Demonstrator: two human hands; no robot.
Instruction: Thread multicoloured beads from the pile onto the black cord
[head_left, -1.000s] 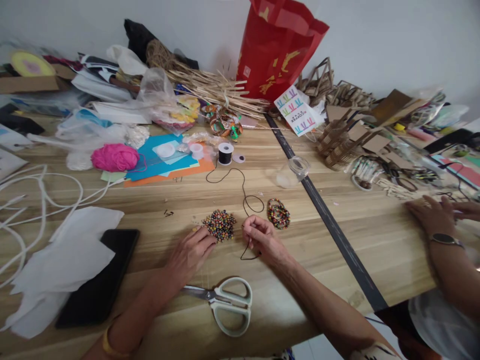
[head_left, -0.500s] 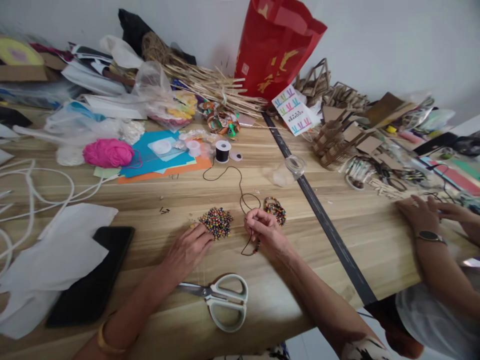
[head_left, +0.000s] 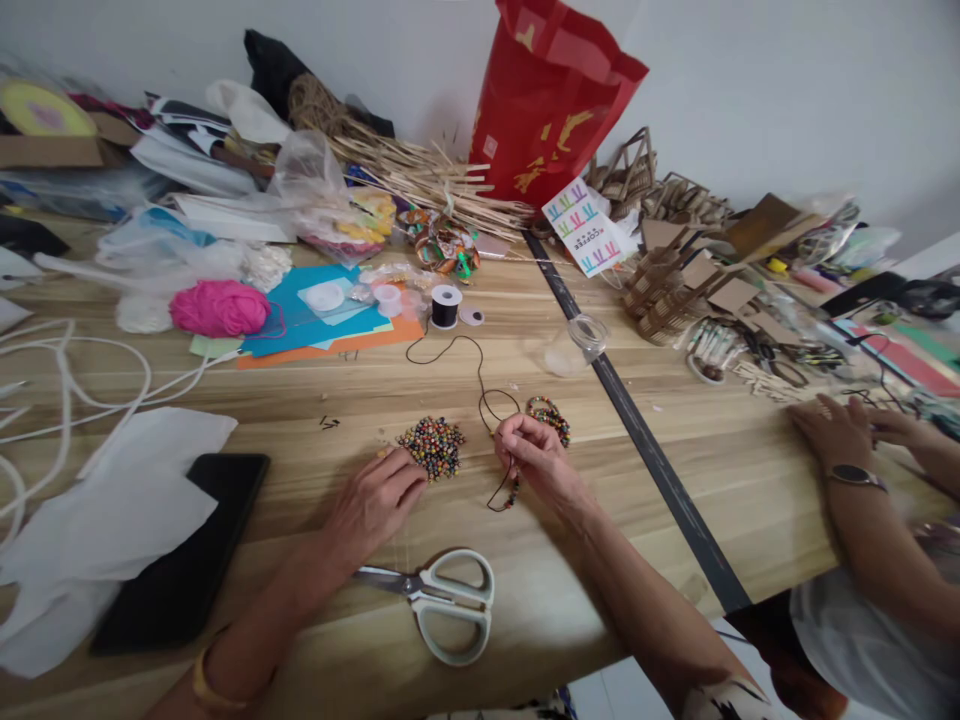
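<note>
My right hand (head_left: 536,462) is closed in a pinch on a thin black cord (head_left: 480,360), above the table. The cord runs back in loops toward a black spool (head_left: 445,308). Below the fingers hangs a short strung section of beads (head_left: 514,492). Just behind this hand lies a coiled bead string (head_left: 551,415). My left hand (head_left: 382,495) rests at the left edge of a pile of small multicoloured beads (head_left: 433,447), fingers bent and thumb apart; its fingertips are partly hidden. White-handled scissors (head_left: 450,595) lie in front of both hands.
A black tablet-like slab (head_left: 187,560) under white paper (head_left: 142,500) lies left. Pink yarn (head_left: 220,308), coloured sheets and bags crowd the back left. A red bag (head_left: 551,110) and small woven baskets (head_left: 660,290) stand behind. Another person's hands (head_left: 832,430) are at the right.
My right hand has shifted slightly to the right with the cord, and the hanging cord loop has moved along. My left hand stays beside the bead pile, almost unchanged.
</note>
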